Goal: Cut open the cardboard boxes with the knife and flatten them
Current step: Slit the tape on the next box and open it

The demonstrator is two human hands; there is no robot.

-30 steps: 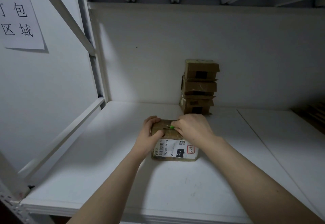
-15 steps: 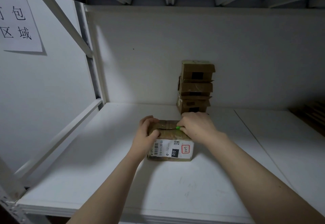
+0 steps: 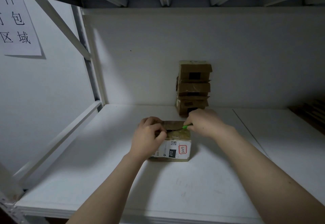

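This small brown cardboard box (image 3: 175, 150) sits right under the fingers: left hand (image 3: 148, 137) curled over its end, right hand (image 3: 207, 122) pinching the green-handled knife (image 3: 186, 127) at the seam. Looks light and crushable, so brace the edges.

Labelled box (image 3: 177, 149): small, brown cardboard, set flat on shelf (image 3: 123, 179); white shipping label with red-framed mark turned toward viewer. Top taped, dark slit opened along seam.

Knife (image 3: 186, 127): green handle, thin dark blade, gripped in right hand (image 3: 205, 122), laid across labelled box top, blade in slit.

Stack of boxes (image 3: 193, 86): similar brown cardboard, piled upright just behind labelled box.
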